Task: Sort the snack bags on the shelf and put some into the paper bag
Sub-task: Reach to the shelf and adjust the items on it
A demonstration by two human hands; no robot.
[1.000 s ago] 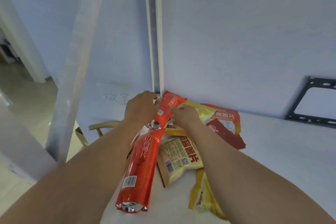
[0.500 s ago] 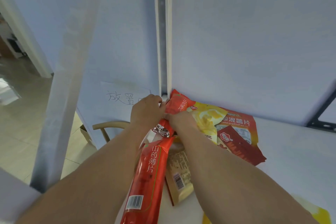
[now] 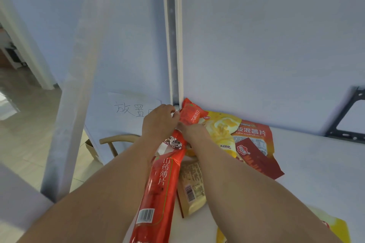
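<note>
The long red snack bag reads "山药薄片" above a barcode. The orange bag reads "波浪薯片". The handwritten paper sign shows "放置".

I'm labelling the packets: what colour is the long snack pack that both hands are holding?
The long snack pack is bright red-orange with a crimped silver seal, clear in the head view.

Two bare forearms, no sleeves; hands without rings or gloves.

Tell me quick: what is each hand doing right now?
Left hand: fingers curled, gripping the upper red snack bag at its left edge.
Right hand: pinching the same bag from below.
</note>
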